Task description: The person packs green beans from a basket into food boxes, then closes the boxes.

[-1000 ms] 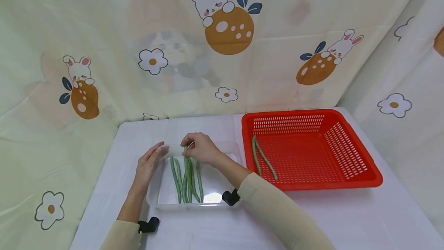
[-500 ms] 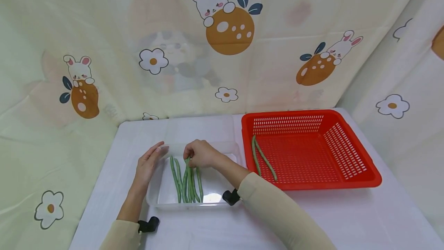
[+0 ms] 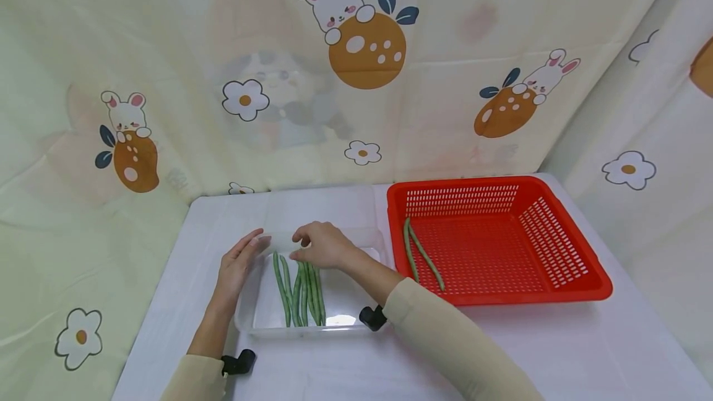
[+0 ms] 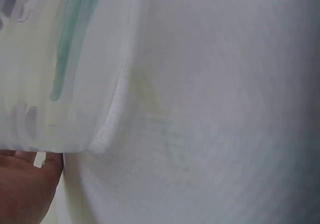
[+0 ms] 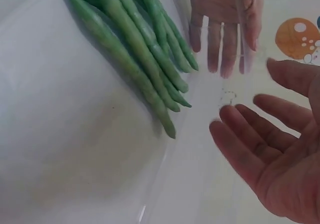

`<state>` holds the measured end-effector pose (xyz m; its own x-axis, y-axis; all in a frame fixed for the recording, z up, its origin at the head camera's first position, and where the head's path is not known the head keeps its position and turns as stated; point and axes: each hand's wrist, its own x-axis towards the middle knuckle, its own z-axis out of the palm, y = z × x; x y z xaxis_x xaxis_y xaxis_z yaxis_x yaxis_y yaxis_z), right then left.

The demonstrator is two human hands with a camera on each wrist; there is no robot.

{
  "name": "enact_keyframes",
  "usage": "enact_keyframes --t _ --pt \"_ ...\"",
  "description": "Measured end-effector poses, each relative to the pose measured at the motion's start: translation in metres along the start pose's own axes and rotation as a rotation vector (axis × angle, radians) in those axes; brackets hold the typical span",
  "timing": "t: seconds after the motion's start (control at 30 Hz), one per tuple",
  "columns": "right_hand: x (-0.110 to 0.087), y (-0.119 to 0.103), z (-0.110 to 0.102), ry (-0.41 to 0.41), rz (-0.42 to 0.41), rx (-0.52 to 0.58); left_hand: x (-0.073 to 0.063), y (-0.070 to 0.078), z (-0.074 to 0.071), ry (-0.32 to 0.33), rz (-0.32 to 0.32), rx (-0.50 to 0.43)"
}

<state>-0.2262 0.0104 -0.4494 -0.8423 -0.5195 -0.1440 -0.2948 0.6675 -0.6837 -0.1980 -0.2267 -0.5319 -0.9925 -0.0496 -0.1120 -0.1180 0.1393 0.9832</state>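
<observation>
A pale backdrop printed with rabbits, fruit and flowers [image 3: 245,101] rises behind the white cloth-covered table [image 3: 501,357]. Your right hand [image 3: 323,246] has released its pinch: thumb and fingers stand apart, gripping nothing, above the far end of the slim green beans [image 3: 297,293]. Those lie lengthwise, close together, inside the clear, shallow plastic tray [image 3: 356,289]. Half a second ago your right fingertips were on the top of one bean; now that bean lies down among the rest, and the rightmost one, which stood off to the side, is drawn in with its neighbours. Your left hand [image 3: 239,262] stays at the tray's far-left corner, fingers straight, resting along the wall. To the right, the red perforated plastic basket [image 3: 529,299] holds two long green beans [image 3: 426,257], just as before.

Your right wrist camera shows what the head view hides: the gap between your fingertips and the bean tips, and your left fingers seen through the clear wall. Your left wrist camera catches the tray's wall close up, with a blurred green streak behind it.
</observation>
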Motion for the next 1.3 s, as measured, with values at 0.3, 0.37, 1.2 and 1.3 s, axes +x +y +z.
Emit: enact_keyframes --t 0.3,0.37,1.2,1.3 --pt "-0.006 -0.001 -0.022 0.130 -0.006 0.030 0.001 0.000 0.001 -0.002 -0.012 0.003" --pt "-0.007 0.001 -0.028 0.155 -0.004 0.039 0.001 0.001 0.001 -0.001 -0.015 -0.001" --pt "-0.033 0.060 -0.104 0.327 0.077 0.125 0.000 0.000 0.000 0.007 0.003 0.022" --pt "-0.037 0.071 -0.108 0.337 0.112 0.113 0.000 -0.001 0.000 0.010 -0.004 0.021"
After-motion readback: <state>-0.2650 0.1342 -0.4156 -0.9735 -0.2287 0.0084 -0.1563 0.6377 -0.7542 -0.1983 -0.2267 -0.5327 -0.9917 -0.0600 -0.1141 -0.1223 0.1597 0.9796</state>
